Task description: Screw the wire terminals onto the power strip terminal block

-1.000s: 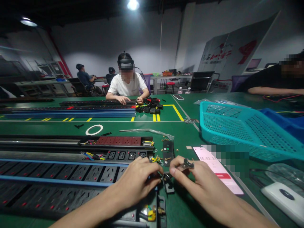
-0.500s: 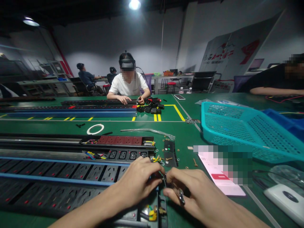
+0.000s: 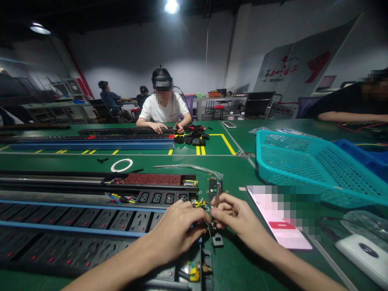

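Right of the black bracket sits a turquoise basket with tiny specks; beside the bracket, the right hand pinches a metal tool; the left hand curls, grip unclear.

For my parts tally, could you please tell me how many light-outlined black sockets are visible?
4 sockets, side by side just beyond the left hand, which may hide others.

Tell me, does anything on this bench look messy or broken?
Nothing looks plainly broken. Small rings lie strewn around the black plate beyond the right hand, not gathered together, and coloured wires bunch out in the open beside the sockets. That looks untidy, though it may be normal here.
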Demonstrator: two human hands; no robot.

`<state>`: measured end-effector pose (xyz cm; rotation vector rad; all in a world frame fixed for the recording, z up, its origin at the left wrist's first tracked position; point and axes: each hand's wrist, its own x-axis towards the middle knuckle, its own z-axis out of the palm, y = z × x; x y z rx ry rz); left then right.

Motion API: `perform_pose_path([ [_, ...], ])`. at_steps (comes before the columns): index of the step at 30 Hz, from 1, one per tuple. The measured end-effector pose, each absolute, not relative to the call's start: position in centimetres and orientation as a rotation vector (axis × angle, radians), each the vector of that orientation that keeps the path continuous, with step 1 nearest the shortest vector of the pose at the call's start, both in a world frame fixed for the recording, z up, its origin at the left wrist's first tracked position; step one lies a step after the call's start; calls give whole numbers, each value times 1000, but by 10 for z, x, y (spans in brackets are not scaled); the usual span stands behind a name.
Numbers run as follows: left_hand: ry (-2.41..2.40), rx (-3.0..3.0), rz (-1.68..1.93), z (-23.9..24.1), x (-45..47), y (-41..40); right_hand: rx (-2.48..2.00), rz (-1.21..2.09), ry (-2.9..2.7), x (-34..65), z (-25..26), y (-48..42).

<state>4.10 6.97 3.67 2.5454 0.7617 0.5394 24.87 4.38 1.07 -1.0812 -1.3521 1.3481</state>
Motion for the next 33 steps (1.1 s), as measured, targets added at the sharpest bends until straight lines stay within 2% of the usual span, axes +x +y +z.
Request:
perform_pose_path([
  [5, 755, 2550, 544, 35, 40, 70, -1183, 1438, -1209, 245, -13, 52],
  [9, 773, 2546, 529, 35, 40, 69, -1210, 1376, -1212, 247, -12, 53],
  [14, 781, 2553, 543, 36, 41, 69, -1120, 965, -1347, 252, -4, 41],
  [19, 785, 2562, 543, 36, 41, 69, -851, 245, -1835, 254, -7, 27],
  [21, 790, 2569, 542, 36, 40, 68, -679, 56, -2001, 255, -6, 24],
  [28, 788, 2576, 559, 37, 41, 68, -463, -147, -2221, 254, 1, 26],
  [33, 778, 2577, 556, 36, 41, 68, -497, -126, -2201, 255, -2, 26],
])
